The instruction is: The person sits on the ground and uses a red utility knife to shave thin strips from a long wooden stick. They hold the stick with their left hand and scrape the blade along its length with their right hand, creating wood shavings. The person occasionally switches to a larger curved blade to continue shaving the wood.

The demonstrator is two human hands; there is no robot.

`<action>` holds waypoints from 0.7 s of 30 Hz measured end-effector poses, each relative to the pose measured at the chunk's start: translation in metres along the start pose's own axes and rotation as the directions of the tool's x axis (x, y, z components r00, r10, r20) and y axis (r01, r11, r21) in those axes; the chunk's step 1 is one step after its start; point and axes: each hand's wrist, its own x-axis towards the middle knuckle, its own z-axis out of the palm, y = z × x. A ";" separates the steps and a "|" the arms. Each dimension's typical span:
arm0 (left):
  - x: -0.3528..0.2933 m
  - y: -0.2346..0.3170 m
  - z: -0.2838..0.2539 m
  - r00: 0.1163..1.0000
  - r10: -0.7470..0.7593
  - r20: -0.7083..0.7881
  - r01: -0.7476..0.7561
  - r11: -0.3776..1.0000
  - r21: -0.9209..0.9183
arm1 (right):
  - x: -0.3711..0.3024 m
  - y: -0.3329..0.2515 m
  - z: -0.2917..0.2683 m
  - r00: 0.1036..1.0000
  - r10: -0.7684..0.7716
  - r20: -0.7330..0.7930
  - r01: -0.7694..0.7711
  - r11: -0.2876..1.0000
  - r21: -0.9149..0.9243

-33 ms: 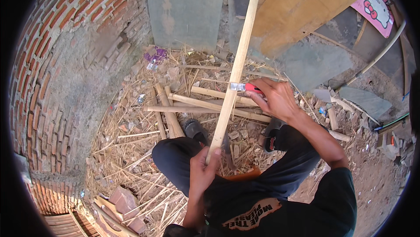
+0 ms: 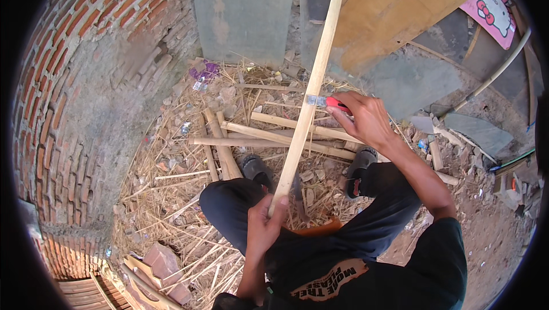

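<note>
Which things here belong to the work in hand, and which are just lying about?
Part of the work:
- pale strip, gripped by the left hand
- red-handled cutter, in the right hand

Apparently lying about:
- purple wrapper
- pink cartoon panel
- loose poles, though possibly stock

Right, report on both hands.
Left hand gripping near end of long, pale wooden strip. Right hand holding red-handled metal cutter against strip. Straight pale wooden sticks lying beneath.
</note>
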 end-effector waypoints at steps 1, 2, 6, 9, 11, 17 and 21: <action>-0.002 -0.001 -0.003 1.000 -0.005 -0.002 0.005 1.000 0.008 | 0.003 0.006 0.000 1.000 -0.013 0.020 0.013 1.000 0.008; -0.006 -0.003 -0.007 1.000 -0.011 -0.005 0.011 1.000 0.015 | 0.005 0.008 -0.001 0.999 0.001 0.054 0.000 1.000 -0.010; -0.015 -0.003 -0.012 1.000 0.009 -0.017 -0.009 1.000 0.003 | 0.019 0.018 0.000 0.996 0.051 0.067 -0.049 0.998 -0.040; -0.033 -0.009 -0.022 0.992 -0.121 0.047 0.122 0.992 -0.020 | 0.039 0.060 -0.004 0.992 0.124 0.004 -0.123 0.992 -0.037; -0.049 -0.010 -0.030 0.980 -0.186 0.071 0.188 0.982 -0.033 | 0.057 0.081 -0.016 0.971 0.236 -0.033 -0.237 0.971 -0.038; -0.072 -0.018 -0.046 0.972 -0.225 0.067 0.230 0.970 -0.078 | 0.066 0.200 -0.037 0.881 0.473 -0.035 -0.473 0.881 -0.019; -0.055 -0.011 -0.042 0.981 -0.193 -0.015 0.190 0.976 -0.105 | 0.044 0.141 -0.027 0.641 0.608 0.468 -0.759 0.591 0.273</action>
